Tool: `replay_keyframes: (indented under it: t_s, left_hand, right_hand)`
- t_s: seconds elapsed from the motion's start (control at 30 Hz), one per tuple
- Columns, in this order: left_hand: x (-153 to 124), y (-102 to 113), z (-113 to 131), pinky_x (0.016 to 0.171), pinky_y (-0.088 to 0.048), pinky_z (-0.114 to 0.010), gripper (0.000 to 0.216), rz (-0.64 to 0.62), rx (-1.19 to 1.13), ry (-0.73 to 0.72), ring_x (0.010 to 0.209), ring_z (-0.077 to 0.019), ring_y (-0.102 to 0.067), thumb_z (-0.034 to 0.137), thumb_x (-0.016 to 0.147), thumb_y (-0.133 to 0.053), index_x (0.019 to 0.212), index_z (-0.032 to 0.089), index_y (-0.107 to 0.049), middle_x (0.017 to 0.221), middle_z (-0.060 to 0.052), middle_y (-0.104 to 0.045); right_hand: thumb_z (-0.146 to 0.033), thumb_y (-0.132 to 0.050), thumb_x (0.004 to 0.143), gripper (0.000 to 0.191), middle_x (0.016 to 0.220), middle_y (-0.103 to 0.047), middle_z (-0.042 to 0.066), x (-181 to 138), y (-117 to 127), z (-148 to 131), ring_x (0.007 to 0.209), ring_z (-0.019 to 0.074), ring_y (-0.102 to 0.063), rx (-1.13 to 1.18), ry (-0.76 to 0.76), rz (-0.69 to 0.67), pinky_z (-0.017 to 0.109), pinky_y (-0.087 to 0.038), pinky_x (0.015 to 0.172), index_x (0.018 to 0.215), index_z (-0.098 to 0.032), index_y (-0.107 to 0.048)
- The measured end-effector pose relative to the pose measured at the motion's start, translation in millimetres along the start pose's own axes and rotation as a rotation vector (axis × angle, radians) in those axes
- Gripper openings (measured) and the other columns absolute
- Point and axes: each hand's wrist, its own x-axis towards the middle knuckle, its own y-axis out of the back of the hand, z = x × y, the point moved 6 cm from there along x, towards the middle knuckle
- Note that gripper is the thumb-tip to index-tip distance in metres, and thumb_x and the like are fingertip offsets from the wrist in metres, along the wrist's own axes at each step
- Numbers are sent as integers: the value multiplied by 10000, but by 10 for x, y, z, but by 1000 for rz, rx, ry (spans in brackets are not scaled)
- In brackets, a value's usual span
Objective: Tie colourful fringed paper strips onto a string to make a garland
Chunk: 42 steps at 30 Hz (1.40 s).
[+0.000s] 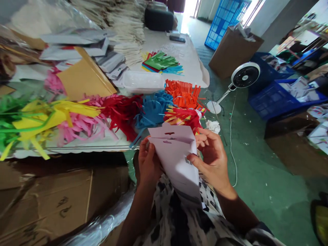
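A white cardboard box (176, 160) with hang-hole slots in its top flaps is held in front of my body, its upper end facing away from me. My left hand (150, 159) grips its left edge, thumb on the near face. On the other side, my right hand (211, 159) pinches the right edge between thumb and fingers. Just beyond the box lies a bundle of red and yellow fringed strips (183, 116). Beside it are blue fringed strips (155, 106) and orange fringed strips (184, 94). What the box contains is hidden.
The table (179, 54) carries red, pink, yellow and green fringe, a white plastic tray (143, 82), a tan envelope (84, 77) and stacked paper. A fan (244, 76) stands on the floor at right, near blue crates (284, 99). Cardboard (46, 201) lies below left.
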Motion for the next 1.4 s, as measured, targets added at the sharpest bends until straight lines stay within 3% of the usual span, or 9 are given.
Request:
replay_keyframes:
  t_s: [0.13, 0.27, 0.37, 0.53, 0.67, 0.8, 0.97, 1.23, 1.4]
  left_hand:
    - [-15, -122, 235, 974, -541, -215, 545, -39, 242, -266, 1168, -138, -678, 374, 932, -794, 1435, 360, -582, 1330, -28, -666]
    - [-41, -291, 421, 982, -557, -270, 620, -115, 398, -460, 1179, -170, -673, 366, 965, -748, 1523, 373, -479, 1408, -67, -586]
    - [-124, -451, 553, 1136, -501, -403, 439, -158, 640, -642, 1364, -243, -569, 361, 1015, -668, 1444, 341, -578, 1482, -93, -519]
    - [-342, -819, 673, 1308, -231, -589, 325, -262, 1051, -947, 1603, -358, -246, 305, 994, -675, 1317, 286, -703, 1650, -117, -311]
    - [-477, -1139, 801, 1283, -221, -600, 221, -404, 1143, -1185, 1370, -332, -517, 355, 928, -757, 1118, 249, -719, 1276, -110, -661]
    - [-410, -1405, 885, 1028, -415, -441, 163, -737, 1176, -1036, 953, -230, -627, 379, 970, -703, 893, 235, -701, 866, -20, -722]
    - [-337, -1522, 939, 864, -440, -335, 256, -1114, 1012, -714, 847, -171, -590, 325, 1019, -649, 793, 212, -693, 817, 2, -694]
    - [-278, -1520, 905, 769, -445, -309, 235, -1226, 881, -607, 811, -163, -561, 289, 1064, -543, 872, 193, -640, 858, -22, -619]
    - [-277, -1536, 903, 835, -483, -329, 220, -1255, 851, -606, 873, -186, -606, 287, 1067, -525, 918, 205, -664, 910, -50, -664]
  right_hand:
    - [-169, -830, 873, 595, 1051, -676, -14, 27, -53, -133, 931, 140, -646, 3, 32, 35, 306, -564, 861, 1391, -345, -597]
    - [-199, -844, 867, 591, 1134, -695, -4, 23, -65, -159, 1012, 142, -668, -18, 15, 28, 302, -584, 898, 1388, -349, -608]
    - [-253, -851, 867, 527, 1133, -704, 4, 18, -46, -74, 1030, 150, -678, -30, -61, 18, 297, -602, 873, 1346, -333, -649]
    - [-277, -855, 861, 395, 989, -724, -16, 12, 9, 22, 912, 133, -691, -61, -41, 107, 285, -594, 834, 1222, -303, -699]
    - [-270, -840, 879, 363, 971, -724, -17, -16, 45, -33, 868, 131, -681, -142, 37, 179, 301, -585, 845, 1212, -301, -698]
    - [-288, -837, 885, 415, 1040, -734, -7, -18, 100, -90, 933, 148, -697, -90, 41, 117, 330, -593, 909, 1269, -328, -685]
    - [-343, -844, 876, 564, 1397, -684, 25, -78, 65, -2, 1284, 222, -655, -2, -114, -229, 432, -559, 1098, 1402, -387, -645]
    - [-321, -849, 875, 494, 1290, -762, 22, -171, 137, -66, 1100, 212, -742, -98, -97, -86, 409, -625, 967, 1347, -365, -708]
    - [-289, -855, 869, 501, 1244, -783, -7, -200, 129, -137, 1029, 183, -762, -157, -41, 8, 357, -647, 899, 1339, -397, -717]
